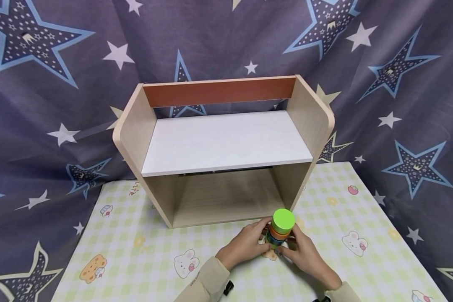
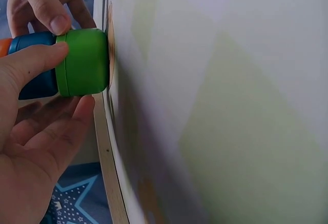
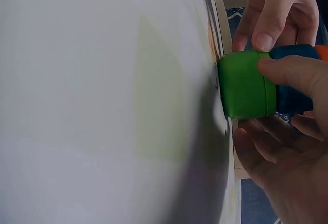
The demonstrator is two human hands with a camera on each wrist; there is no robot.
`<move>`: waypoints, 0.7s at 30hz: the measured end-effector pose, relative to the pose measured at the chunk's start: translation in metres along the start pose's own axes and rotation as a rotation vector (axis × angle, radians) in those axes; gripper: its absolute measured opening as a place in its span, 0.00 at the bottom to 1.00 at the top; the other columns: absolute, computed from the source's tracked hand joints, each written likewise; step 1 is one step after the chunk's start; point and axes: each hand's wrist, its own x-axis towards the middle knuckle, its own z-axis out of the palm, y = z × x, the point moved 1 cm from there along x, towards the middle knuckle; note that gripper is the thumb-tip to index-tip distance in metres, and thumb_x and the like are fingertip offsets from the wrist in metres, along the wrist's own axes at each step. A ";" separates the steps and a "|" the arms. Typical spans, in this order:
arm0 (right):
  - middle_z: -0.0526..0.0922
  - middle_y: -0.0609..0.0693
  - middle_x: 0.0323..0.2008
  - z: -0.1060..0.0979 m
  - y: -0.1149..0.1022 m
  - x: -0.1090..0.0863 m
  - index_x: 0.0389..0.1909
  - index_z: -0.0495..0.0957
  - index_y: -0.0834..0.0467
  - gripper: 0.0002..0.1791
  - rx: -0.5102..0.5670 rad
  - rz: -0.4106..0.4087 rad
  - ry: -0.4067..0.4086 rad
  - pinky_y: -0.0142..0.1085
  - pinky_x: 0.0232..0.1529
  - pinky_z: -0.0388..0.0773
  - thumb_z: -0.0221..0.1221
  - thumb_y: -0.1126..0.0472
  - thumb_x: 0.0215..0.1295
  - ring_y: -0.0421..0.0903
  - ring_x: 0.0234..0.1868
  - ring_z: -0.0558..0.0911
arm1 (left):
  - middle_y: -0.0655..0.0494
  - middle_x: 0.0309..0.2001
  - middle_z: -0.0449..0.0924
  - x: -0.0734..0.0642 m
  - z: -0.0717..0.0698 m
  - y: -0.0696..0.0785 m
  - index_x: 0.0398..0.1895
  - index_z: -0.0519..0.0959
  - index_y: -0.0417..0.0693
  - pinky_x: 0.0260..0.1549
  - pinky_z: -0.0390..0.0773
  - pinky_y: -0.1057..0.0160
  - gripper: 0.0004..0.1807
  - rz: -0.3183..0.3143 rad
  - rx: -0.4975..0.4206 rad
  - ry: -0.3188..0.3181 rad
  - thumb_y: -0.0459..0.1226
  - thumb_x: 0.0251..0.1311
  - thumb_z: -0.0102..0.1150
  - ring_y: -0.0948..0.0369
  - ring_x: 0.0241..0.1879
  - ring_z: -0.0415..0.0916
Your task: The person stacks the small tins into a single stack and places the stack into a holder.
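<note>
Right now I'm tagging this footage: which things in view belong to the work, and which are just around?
In the work:
- coloured cylinder stack, standing on the tablecloth
- left hand and right hand, holding it

Apparently just around:
- shelf unit, untouched by the hands
- starry curtain

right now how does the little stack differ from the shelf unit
Size: the stack is far smaller than the shelf unit. Colour: the stack is bright green, orange and blue, while the shelf unit is pale wood with a white board and a reddish-brown strip. State: the left hand and right hand hold the stack; neither holds the shelf unit. Both are upright.
</note>
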 end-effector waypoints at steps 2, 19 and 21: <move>0.77 0.59 0.58 0.001 0.000 0.000 0.68 0.65 0.55 0.40 -0.009 0.000 0.003 0.51 0.51 0.81 0.71 0.73 0.56 0.58 0.54 0.80 | 0.54 0.64 0.73 -0.001 0.000 0.000 0.77 0.58 0.59 0.44 0.78 0.74 0.43 -0.003 -0.002 0.000 0.36 0.61 0.70 0.68 0.52 0.76; 0.78 0.57 0.58 0.010 -0.008 0.002 0.66 0.67 0.55 0.37 -0.055 -0.042 -0.031 0.47 0.51 0.82 0.72 0.69 0.57 0.57 0.54 0.81 | 0.52 0.65 0.73 -0.015 -0.009 -0.001 0.77 0.60 0.55 0.44 0.80 0.73 0.43 -0.008 -0.014 0.015 0.36 0.61 0.70 0.68 0.49 0.78; 0.78 0.57 0.57 0.011 -0.010 0.001 0.66 0.67 0.55 0.36 -0.041 -0.050 -0.032 0.48 0.51 0.82 0.72 0.69 0.58 0.57 0.54 0.81 | 0.51 0.65 0.74 -0.018 -0.011 0.000 0.77 0.60 0.55 0.44 0.80 0.72 0.42 -0.009 -0.014 0.026 0.37 0.61 0.70 0.68 0.48 0.79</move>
